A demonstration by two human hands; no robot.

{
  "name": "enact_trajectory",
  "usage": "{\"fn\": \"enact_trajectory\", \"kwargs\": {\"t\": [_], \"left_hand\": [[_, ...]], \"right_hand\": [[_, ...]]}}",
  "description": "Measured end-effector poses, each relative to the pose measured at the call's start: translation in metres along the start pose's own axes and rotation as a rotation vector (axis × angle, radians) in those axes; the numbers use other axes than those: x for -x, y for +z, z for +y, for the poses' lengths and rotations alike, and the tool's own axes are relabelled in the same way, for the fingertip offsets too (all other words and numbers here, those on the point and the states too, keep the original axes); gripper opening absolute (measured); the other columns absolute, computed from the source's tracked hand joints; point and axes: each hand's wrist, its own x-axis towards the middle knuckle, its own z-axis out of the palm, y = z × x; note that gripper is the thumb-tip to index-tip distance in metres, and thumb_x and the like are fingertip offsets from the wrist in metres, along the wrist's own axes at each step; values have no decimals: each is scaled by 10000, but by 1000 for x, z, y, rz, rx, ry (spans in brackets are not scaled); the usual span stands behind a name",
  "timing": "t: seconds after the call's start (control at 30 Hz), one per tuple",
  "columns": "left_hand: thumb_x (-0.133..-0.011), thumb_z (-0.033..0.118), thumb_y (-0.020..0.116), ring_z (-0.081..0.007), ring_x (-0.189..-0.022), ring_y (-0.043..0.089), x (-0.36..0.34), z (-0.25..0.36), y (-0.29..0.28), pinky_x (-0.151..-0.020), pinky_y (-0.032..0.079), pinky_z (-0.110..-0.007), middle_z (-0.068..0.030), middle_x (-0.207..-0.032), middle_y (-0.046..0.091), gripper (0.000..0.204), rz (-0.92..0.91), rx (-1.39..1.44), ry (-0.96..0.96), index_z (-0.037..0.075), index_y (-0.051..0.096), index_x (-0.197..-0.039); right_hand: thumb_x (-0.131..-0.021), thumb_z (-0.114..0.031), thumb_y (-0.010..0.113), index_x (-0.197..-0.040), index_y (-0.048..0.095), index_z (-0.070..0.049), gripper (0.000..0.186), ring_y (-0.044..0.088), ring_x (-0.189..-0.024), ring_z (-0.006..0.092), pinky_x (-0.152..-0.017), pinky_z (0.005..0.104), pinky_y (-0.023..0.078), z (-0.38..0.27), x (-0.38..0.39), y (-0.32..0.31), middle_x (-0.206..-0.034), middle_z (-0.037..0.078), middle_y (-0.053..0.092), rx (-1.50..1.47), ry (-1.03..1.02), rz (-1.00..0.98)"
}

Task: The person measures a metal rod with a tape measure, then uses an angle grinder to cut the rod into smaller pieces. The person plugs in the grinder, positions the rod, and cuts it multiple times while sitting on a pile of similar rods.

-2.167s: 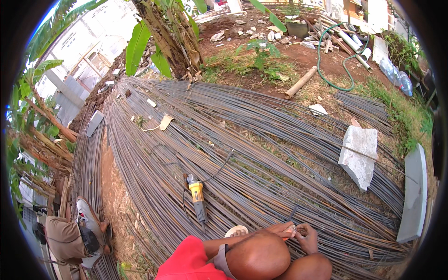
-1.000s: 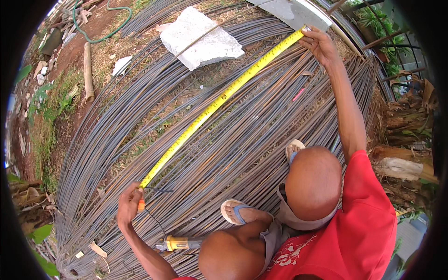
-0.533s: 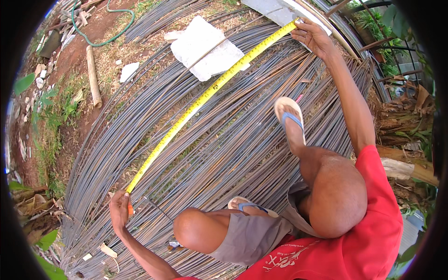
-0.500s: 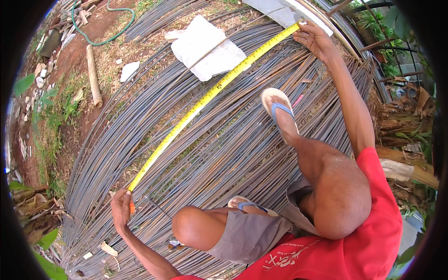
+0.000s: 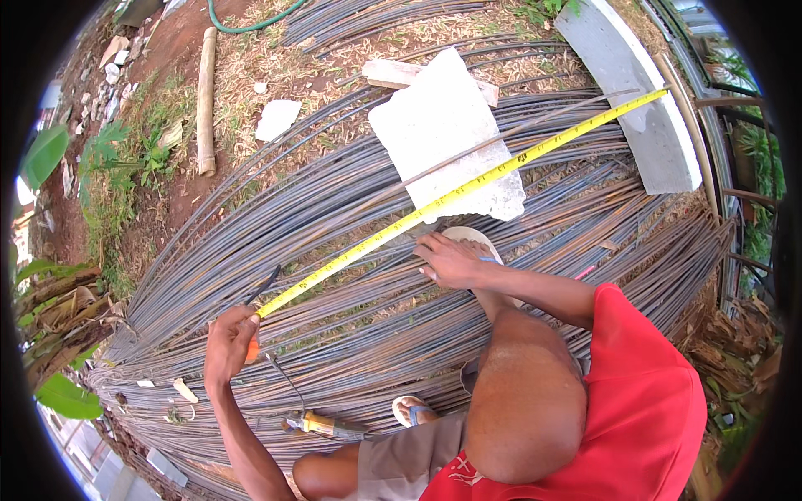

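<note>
My left hand is closed around the end of a tape measure, whose orange case shows beside the thumb. From there the yellow tape runs out straight to the upper right, over a white stone slab, and its far end reaches a grey concrete slab. A single steel rod lies across the white slab beside the tape. My right hand is by my sandalled foot, just below the tape, its fingers curled; what they hold, if anything, is hidden. A dark slender piece sticks up near my left hand.
Long bundles of steel rods spread under and around me. A yellow-handled tool with a thin metal shaft lies by my knee. A bamboo pole, a white stone piece and a green hose lie beyond.
My right hand has left the tape's far end and come down toward my foot. The tape stays stretched out, its far end on the concrete slab. My left hand still holds the tape.
</note>
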Motion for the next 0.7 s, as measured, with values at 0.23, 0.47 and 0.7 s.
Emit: {"fn": "enact_trajectory", "kwargs": {"t": [0.23,0.47,0.7], "left_hand": [[-1019,170,708,-146,-658,611,-22,34,7,-634,493,-336,-82,-802,697,176,-52,-62,-128,-1,739,-1035],[-1008,207,711,-146,-592,600,-28,77,-7,-608,480,-344,-59,-655,666,191,-185,-86,-286,22,744,-975],[-991,215,711,-141,-574,613,-15,82,-11,-581,476,-348,-79,-654,688,208,-244,-107,-276,14,756,-960]], "right_hand": [[-1037,-234,598,-1152,665,22,289,642,-1167,452,-952,537,538,35,-15,-7,-1203,253,668,-200,117,-30],[-1041,-245,592,-1271,600,-51,301,676,-1098,461,-911,568,552,35,-15,-10,-1234,251,671,-336,98,-174],[-1002,-237,643,-1233,600,-74,286,652,-1136,409,-966,533,534,33,-1,-26,-1231,156,639,-392,34,-111]]}}
